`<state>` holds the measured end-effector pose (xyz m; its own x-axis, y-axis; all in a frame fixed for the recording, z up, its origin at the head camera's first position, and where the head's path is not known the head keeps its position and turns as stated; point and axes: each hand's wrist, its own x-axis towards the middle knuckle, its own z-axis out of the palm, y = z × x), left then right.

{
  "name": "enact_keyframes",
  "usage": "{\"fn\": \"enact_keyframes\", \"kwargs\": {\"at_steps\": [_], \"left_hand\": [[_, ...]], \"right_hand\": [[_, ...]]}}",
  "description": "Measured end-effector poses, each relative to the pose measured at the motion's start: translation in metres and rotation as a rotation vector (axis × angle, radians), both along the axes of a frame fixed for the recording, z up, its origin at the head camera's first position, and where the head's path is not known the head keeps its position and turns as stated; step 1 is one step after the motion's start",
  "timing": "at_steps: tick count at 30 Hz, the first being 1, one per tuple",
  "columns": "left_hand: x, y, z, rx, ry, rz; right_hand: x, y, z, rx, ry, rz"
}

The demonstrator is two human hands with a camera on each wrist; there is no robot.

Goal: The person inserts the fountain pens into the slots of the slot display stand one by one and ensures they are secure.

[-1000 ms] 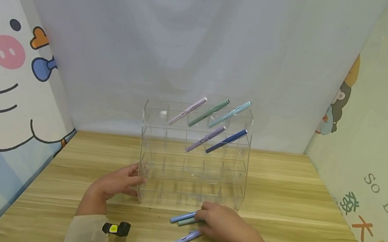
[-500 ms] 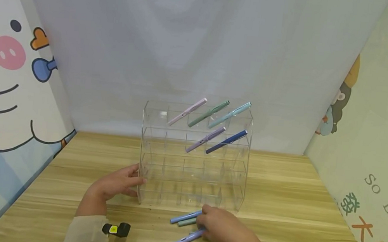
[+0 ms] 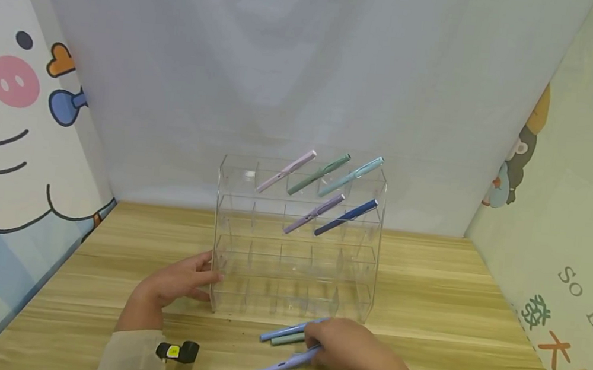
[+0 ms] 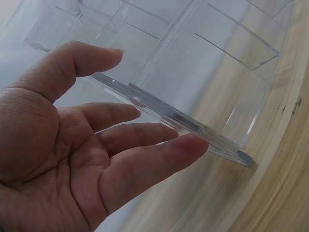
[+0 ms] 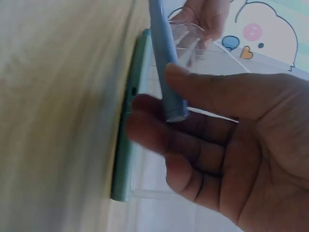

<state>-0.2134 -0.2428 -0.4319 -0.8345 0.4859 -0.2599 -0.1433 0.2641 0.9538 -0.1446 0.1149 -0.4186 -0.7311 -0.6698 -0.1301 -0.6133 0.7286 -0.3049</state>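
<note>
Lavender pen: pinched by the right hand's fingers before the clear rack, one end hidden from the head view. Left hand, fingers loosely extended, touched the rack's side.

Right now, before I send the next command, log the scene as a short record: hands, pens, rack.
right hand: pinching the lavender pen
left hand: at the left side of the clear rack, fingers extended
rack top row: pink pen, dark green pen, turquoise pen
rack second row: purple pen, navy pen
on table: blue pen and sage pen, before the rack
lavender pen fully off table: cannot tell
</note>
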Motion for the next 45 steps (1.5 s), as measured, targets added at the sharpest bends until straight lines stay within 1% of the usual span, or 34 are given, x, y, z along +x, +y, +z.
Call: {"fn": "enact_keyframes", "kwargs": {"at_steps": [5, 7, 11, 13, 15, 19, 21, 29, 32, 35, 39, 42, 45], "left_hand": [[0.0, 0.0, -0.002, -0.014, -0.002, 0.014], [0.0, 0.0, -0.003, -0.017, -0.002, 0.014], [0.0, -0.001, -0.004, -0.013, 0.004, 0.004], [0.0, -0.001, -0.005, -0.01, 0.001, 0.008], [-0.001, -0.002, -0.006, -0.008, -0.002, 0.012], [-0.001, -0.001, -0.007, -0.009, -0.004, 0.017], [-0.001, -0.001, -0.007, -0.01, -0.005, 0.018], [-0.001, -0.001, -0.006, -0.007, -0.006, 0.012], [-0.001, 0.0, -0.005, -0.007, -0.007, 0.011], [-0.001, 0.0, -0.004, -0.009, -0.006, 0.013], [0.0, 0.0, -0.002, -0.014, 0.0, 0.01], [-0.001, 0.0, -0.003, -0.016, 0.0, 0.01], [-0.001, 0.0, -0.003, -0.016, -0.002, 0.013]], "right_hand": [[-0.005, 0.005, 0.005, -0.085, -0.064, 0.03], [-0.006, 0.006, 0.007, -0.108, -0.074, 0.042], [-0.007, 0.009, 0.009, -0.138, -0.066, 0.061], [-0.008, 0.01, 0.009, -0.159, -0.067, 0.059], [-0.009, 0.012, 0.011, -0.196, -0.097, 0.043], [-0.012, 0.014, 0.014, -0.302, -0.179, 0.011], [-0.013, 0.015, 0.015, -0.36, -0.219, 0.012], [-0.014, 0.018, 0.018, -0.621, -0.356, 0.096], [-0.014, 0.021, 0.021, -0.695, -0.396, 0.097], [-0.015, 0.024, 0.023, -0.748, -0.404, 0.072], [-0.019, 0.029, 0.024, -0.858, -0.389, 0.052], [-0.022, 0.033, 0.025, -0.978, -0.389, 0.053], [-0.025, 0.036, 0.026, -1.075, -0.379, 0.047]]}}
